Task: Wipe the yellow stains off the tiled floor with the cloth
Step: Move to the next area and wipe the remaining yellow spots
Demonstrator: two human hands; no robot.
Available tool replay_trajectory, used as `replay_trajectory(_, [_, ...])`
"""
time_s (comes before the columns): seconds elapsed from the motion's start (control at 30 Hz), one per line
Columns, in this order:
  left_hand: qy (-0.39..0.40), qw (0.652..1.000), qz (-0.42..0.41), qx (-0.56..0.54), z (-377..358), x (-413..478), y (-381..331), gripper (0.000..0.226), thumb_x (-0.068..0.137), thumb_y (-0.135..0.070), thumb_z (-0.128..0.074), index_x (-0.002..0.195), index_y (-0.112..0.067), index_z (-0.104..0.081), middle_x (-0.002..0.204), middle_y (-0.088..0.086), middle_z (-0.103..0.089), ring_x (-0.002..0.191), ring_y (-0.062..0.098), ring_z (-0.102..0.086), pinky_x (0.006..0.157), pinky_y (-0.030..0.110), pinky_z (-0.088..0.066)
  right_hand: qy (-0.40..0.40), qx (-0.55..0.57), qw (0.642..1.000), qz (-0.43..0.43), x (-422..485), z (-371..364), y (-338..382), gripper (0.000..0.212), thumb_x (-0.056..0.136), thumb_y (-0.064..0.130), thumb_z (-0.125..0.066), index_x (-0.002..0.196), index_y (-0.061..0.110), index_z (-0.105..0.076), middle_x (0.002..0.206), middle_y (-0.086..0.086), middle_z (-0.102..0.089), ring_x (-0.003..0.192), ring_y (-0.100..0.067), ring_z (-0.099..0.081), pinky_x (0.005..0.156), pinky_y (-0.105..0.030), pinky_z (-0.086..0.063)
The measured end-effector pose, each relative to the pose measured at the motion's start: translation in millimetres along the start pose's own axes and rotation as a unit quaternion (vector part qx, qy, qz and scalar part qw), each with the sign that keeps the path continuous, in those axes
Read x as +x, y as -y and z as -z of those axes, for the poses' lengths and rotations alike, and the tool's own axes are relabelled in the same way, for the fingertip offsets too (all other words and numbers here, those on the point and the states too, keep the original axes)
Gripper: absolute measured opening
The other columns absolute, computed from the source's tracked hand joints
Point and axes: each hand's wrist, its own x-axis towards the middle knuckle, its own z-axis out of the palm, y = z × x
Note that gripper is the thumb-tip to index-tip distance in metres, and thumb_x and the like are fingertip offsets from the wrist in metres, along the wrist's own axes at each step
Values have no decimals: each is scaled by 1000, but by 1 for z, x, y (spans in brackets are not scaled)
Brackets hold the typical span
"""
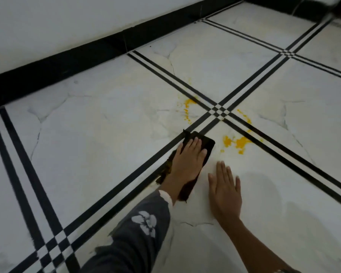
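My left hand (pixel 187 160) lies flat, palm down, on a dark brown cloth (pixel 207 147) and presses it onto the white tiled floor (pixel 106 125), right beside a black double stripe. The largest yellow stain (pixel 236 143) sits just right of the cloth's far end, a short gap away. Another yellow stain (pixel 189 104) lies farther off, across the stripes, with small specks trailing below it. A thinner yellow streak (pixel 244 116) marks the tile to the right of the stripe crossing. My right hand (pixel 224 190) rests flat on the bare tile, fingers spread, holding nothing.
A black skirting board (pixel 87 54) runs along the foot of a white wall (pixel 47 26) at the far left. Black double stripes cross the floor in a grid. A faint damp-looking patch (pixel 274 184) lies right of my right hand.
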Motion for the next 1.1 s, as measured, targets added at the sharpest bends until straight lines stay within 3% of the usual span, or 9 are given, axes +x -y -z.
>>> replay_trajectory(0.1, [-128, 981, 87, -118, 47, 17, 39, 49, 102, -34, -22, 146, -13, -30, 152, 6, -32, 141, 19, -28, 115, 34, -17, -80, 40, 996, 13, 24, -2, 39, 86, 79, 63, 18, 149, 18, -7, 154, 8, 0, 144, -7, -1, 115, -27, 8])
replay_trajectory(0.23, [-163, 945, 283, 34, 86, 50, 126, 56, 102, -34, -18, 150, -7, -8, 159, 8, -8, 146, 20, -8, 118, 41, -5, -80, 48, 995, -23, 76, -36, 90, 83, 84, 56, 20, 147, 9, -5, 157, -4, -7, 146, -16, -9, 114, -29, 4])
replay_trajectory(0.33, [-152, 938, 297, 94, 89, 68, 154, 59, 100, -37, -17, 149, -7, -3, 159, 8, -3, 146, 20, -3, 119, 44, -3, -77, 35, 995, -45, 110, -53, 97, 70, 94, 47, 3, 143, 4, -22, 150, -11, -34, 138, -22, -36, 114, -32, -10])
replay_trajectory(0.43, [-155, 933, 297, 135, 81, 76, 163, 61, 99, -40, -16, 150, -8, -3, 159, 6, -4, 146, 19, -3, 118, 43, -1, -39, -19, 998, 54, 123, -60, 104, 64, 98, 39, -5, 137, 7, -44, 140, -6, -50, 128, -19, -49, 107, -34, -19])
replay_trajectory(0.6, [-158, 933, 297, 130, 76, 72, 166, 62, 99, -40, -18, 150, -9, -3, 159, 5, -5, 146, 18, -3, 119, 43, 0, 29, -81, 953, 290, 168, -55, 115, 56, 96, 41, -13, 141, 21, -40, 145, 7, -42, 133, -10, -42, 114, -29, -26])
replay_trajectory(0.73, [-161, 934, 295, 124, 76, 75, 164, 63, 98, -41, -18, 150, -11, 0, 159, 3, -3, 146, 16, -1, 118, 40, 3, 15, -58, 980, 189, 235, -55, 128, 74, 84, 48, 15, 149, 19, -2, 158, 5, -2, 146, -12, -2, 113, -29, 6])
replay_trajectory(0.9, [-162, 932, 298, 125, 78, 76, 167, 63, 98, -41, -19, 150, -11, -1, 159, 4, -4, 147, 17, -2, 118, 41, 1, 82, -58, 950, 297, 240, -54, 131, 68, 89, 52, 13, 149, 23, -1, 158, 9, -2, 145, -6, 1, 116, -28, 4])
replay_trajectory(1.0, [-164, 931, 297, 132, 76, 74, 169, 63, 98, -41, -21, 150, -11, -3, 159, 4, -6, 147, 17, -4, 118, 42, 0, 52, -57, 977, 197, 286, -46, 132, 57, 97, 43, -3, 149, 20, -1, 159, 6, -2, 146, -9, 0, 117, -30, 2])
replay_trajectory(1.1, [-168, 933, 288, 133, 74, 79, 173, 63, 98, -40, -23, 150, -10, -4, 159, 5, -7, 146, 18, -5, 117, 42, 0, 33, -53, 982, 180, 272, -53, 135, 66, 90, 45, 8, 149, 16, -1, 159, 2, -3, 146, -13, -2, 116, -30, 5])
